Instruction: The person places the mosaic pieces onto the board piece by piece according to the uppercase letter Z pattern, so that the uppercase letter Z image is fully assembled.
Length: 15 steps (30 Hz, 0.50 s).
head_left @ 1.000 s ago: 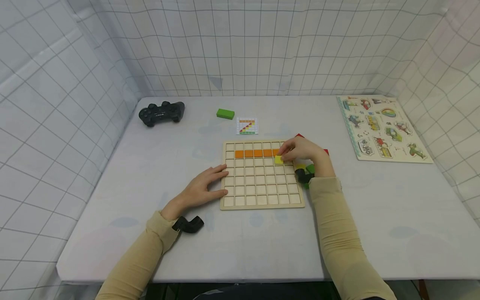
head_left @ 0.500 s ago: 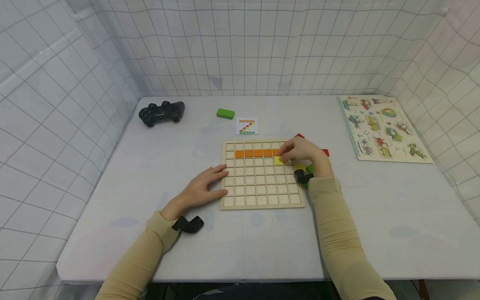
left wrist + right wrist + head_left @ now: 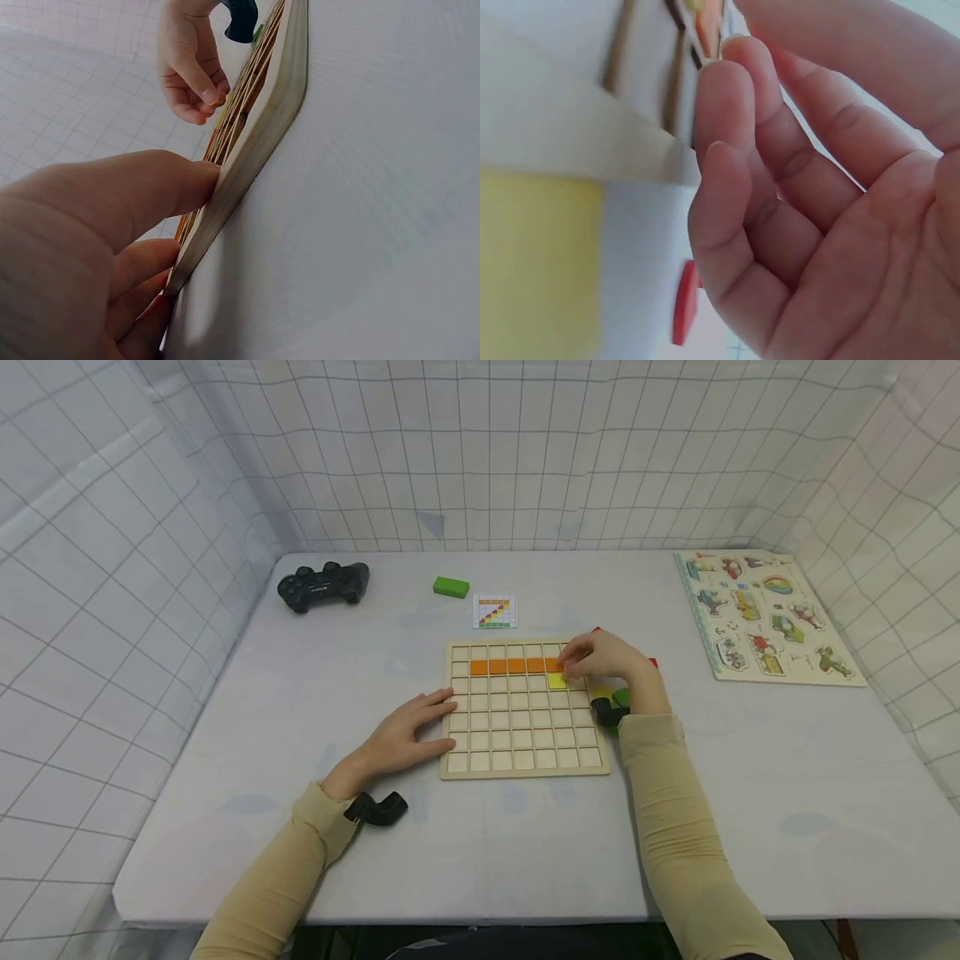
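Both hands are at a wooden grid board (image 3: pixel 522 742). Along its left edge the left hand (image 3: pixel 408 732) lies with fingers spread, touching the rim; the left wrist view shows the thumb (image 3: pixel 172 184) against the board's side. Near the upper right cells, the right hand (image 3: pixel 606 658) hovers with loosely bent fingers, and nothing shows in its grasp. Just left of its fingertips a yellow tile (image 3: pixel 556 682) lies in a cell. Directly above that tile runs a row of orange tiles (image 3: pixel 517 667). In the right wrist view the fingers (image 3: pixel 725 101) partly hide the board.
Yellow, green (image 3: pixel 621 697) and red pieces (image 3: pixel 684 304) lie right of the board, partly hidden by the right arm. Behind the board are a pattern card (image 3: pixel 494 612) and a green block (image 3: pixel 451 587). A game controller (image 3: pixel 324 587) and a picture puzzle board (image 3: pixel 768 617) lie farther out.
The yellow tile has settled into its cell below the orange row. The right hand's fingertips have let go of it and shifted slightly right. The left hand has stayed put.
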Each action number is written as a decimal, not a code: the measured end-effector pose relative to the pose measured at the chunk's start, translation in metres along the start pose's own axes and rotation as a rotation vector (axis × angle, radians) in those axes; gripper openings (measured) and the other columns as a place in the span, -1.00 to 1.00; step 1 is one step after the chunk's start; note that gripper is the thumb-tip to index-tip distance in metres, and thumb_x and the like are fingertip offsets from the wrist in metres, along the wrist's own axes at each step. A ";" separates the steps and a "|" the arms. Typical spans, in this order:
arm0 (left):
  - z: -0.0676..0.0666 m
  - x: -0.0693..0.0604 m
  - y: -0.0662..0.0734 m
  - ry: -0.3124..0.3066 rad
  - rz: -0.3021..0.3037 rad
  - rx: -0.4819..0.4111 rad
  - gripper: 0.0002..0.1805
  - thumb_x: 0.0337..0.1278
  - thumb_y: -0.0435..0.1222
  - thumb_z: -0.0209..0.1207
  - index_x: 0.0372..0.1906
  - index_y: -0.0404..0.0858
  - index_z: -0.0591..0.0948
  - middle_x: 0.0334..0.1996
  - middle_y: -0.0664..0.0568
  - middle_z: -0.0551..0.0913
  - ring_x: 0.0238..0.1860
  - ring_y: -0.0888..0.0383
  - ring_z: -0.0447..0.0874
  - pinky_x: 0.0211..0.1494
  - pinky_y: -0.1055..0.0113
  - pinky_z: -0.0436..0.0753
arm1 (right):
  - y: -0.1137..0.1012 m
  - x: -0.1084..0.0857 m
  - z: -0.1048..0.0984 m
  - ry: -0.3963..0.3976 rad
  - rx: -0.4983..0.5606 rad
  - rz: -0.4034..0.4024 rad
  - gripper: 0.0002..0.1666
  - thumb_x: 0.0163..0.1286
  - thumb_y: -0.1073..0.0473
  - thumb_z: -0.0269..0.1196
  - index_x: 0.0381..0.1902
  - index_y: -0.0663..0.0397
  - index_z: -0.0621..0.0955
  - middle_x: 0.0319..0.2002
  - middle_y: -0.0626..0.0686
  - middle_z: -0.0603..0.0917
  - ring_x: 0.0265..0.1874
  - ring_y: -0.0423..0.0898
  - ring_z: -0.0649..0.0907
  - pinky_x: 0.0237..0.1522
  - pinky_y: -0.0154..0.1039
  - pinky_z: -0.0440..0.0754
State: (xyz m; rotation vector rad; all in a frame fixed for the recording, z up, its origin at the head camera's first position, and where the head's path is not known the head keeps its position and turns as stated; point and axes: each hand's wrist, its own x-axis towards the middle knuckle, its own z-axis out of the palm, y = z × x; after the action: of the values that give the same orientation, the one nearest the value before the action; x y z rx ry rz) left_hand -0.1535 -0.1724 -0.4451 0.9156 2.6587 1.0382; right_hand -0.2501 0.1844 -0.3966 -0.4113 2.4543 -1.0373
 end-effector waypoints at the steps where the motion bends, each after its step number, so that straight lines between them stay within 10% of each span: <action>1: 0.000 0.000 0.000 0.000 0.001 0.000 -0.32 0.14 -0.08 0.24 0.31 -0.29 0.38 0.41 -0.04 0.17 0.42 0.00 0.04 0.48 0.23 0.00 | 0.000 -0.001 -0.001 0.007 0.002 0.005 -0.70 0.19 0.16 0.34 -0.10 0.09 0.66 -0.21 0.06 0.63 -0.18 -0.02 0.54 -0.01 -0.10 0.50; 15: 0.000 -0.001 0.000 0.001 0.005 -0.007 -0.30 0.14 -0.06 0.24 0.32 -0.30 0.37 0.41 -0.03 0.17 0.42 -0.02 0.04 0.49 0.21 -0.01 | -0.003 -0.018 -0.027 0.162 0.096 -0.033 -0.50 0.28 0.01 0.28 0.11 0.14 0.55 -0.11 0.12 0.60 -0.19 0.11 0.53 -0.11 -0.02 0.52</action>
State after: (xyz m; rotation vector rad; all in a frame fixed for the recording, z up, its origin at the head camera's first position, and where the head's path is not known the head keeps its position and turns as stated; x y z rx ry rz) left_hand -0.1525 -0.1732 -0.4452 0.9204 2.6535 1.0490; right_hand -0.2480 0.2064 -0.3724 -0.3494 2.5332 -1.2410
